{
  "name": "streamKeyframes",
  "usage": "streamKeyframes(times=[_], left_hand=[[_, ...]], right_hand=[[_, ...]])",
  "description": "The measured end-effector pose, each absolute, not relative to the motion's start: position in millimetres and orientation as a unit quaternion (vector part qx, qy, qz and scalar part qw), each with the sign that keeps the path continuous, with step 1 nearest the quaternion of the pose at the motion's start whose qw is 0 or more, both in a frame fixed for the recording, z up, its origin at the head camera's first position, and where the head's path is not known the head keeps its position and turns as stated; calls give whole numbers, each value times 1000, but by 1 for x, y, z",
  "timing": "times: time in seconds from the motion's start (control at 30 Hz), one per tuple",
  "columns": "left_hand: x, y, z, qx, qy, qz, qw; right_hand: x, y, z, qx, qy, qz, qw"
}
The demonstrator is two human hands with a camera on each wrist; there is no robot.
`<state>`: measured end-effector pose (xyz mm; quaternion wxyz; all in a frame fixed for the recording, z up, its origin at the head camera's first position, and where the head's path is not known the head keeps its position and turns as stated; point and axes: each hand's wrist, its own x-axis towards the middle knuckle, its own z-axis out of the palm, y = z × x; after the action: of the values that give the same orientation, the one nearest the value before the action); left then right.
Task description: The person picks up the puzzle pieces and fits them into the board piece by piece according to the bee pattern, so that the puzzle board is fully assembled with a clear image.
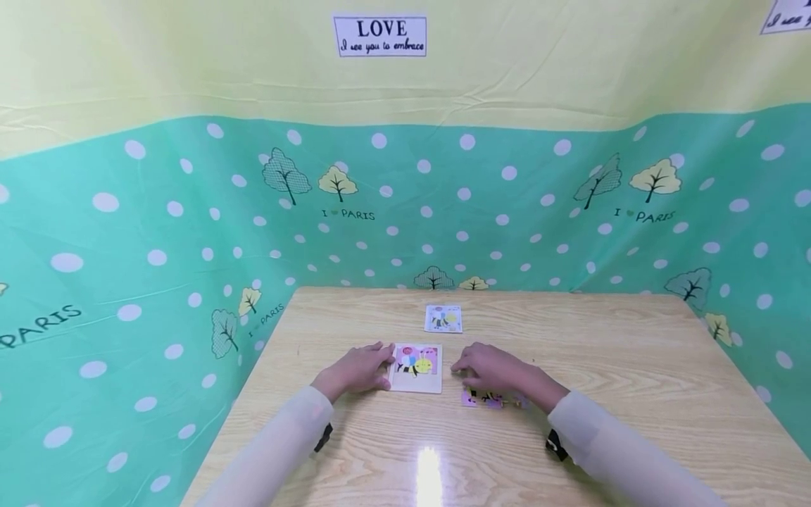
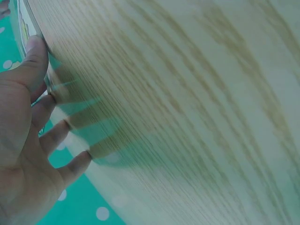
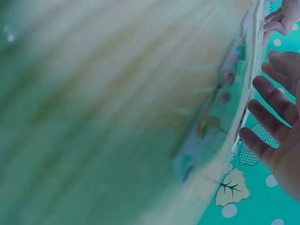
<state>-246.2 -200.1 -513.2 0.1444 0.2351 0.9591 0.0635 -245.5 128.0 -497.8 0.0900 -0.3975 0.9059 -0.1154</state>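
Observation:
A square picture puzzle board (image 1: 424, 382) lies flat on the table, with a yellow-headed bee picture partly filled in and a bare pale lower part. At its left edge is my left hand (image 1: 360, 369); the thumb and index finger touch the edge. In the left wrist view this left hand (image 2: 28, 140) has its other fingers spread, tips at the table. My right hand (image 1: 493, 367) hovers just right of the board, over loose puzzle pieces (image 1: 469, 398) that it partly hides. Seen from its wrist, the right hand (image 3: 281, 117) has loosely bent fingers with nothing visible between them.
Behind the board lies a small square card (image 1: 443, 319) with a similar bee picture. The wood-grain table (image 1: 633, 366) is backed by a green dotted cloth (image 1: 507, 190) that also rises along both sides. A bright light reflection shows near the front.

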Motion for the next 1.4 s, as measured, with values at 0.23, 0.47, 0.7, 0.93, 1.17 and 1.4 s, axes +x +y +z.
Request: streamKeyframes(times=[0.23,0.47,0.7,0.93,1.17,1.4], left_hand=[[-247,-201,-516,228,960,69,149],[-247,-201,-515,234,959,69,147],[-246,-202,-515,234,959,69,146],[-246,-200,-512,229,960,66,150],[-245,-200,-511,231,959,65,150],[-246,-201,-513,226,960,66,151]], right_hand=[[-236,142,-502,-401,903,-124,88],[-230,148,-506,-407,898,-127,112],[-226,146,-506,-418,897,-102,98],[-225,145,-506,-411,901,-109,88],[-226,144,-509,-404,903,-115,86],[-223,144,-507,-415,901,-106,78]])
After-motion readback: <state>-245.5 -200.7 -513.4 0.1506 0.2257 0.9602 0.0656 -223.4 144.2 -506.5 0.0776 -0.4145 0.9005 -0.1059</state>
